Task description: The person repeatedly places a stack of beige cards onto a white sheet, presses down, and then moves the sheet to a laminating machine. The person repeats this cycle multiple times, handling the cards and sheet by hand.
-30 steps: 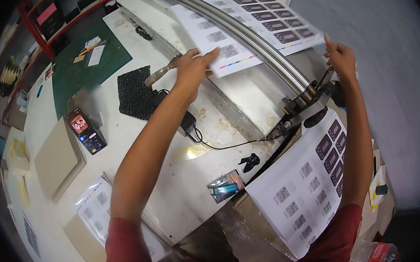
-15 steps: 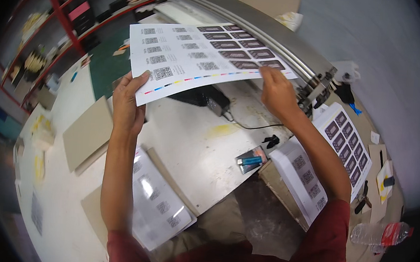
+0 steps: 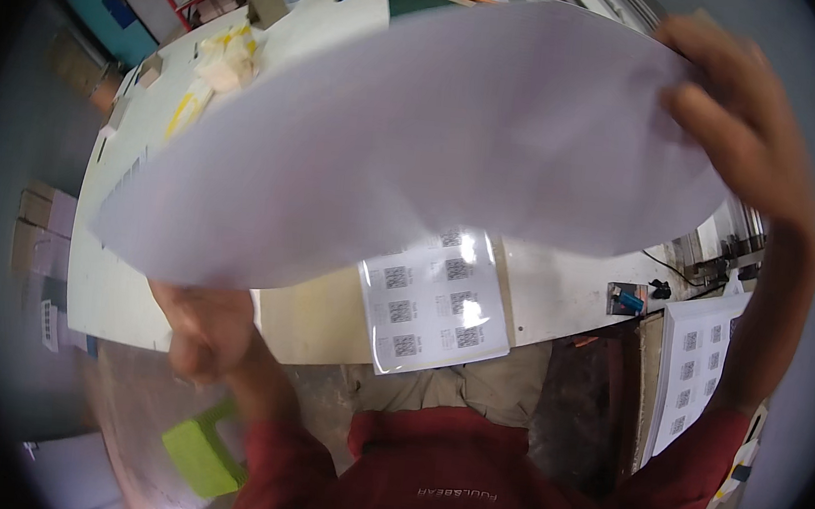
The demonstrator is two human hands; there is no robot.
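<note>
The right hand [image 3: 749, 120] is clamped on the large sheet [image 3: 436, 150], its thumb against the near face and its other fingers at the upper edge. The left hand [image 3: 207, 329] is at the opposite, lower end; its fingertips are hidden behind the sheet, so I cannot tell how firmly they close. The sheet spans the space between both hands.

The thumb's pressure on that unsupported end could crease it, and if the left hand's hold is loose, that corner could slip away and fold. The sagging lower edge could also catch on the glossy printed sheets [image 3: 408, 303] to the left hand's right.

The sheet looks thin, pale greyish-lilac and bowed, blurred at its left end, with no print visible on the facing side.

Below the right hand stands a printed stack [image 3: 692, 376]; leftward of that, a blue lighter [image 3: 628, 299]. Beyond the left hand stretches the white table [image 3: 113, 297].
</note>
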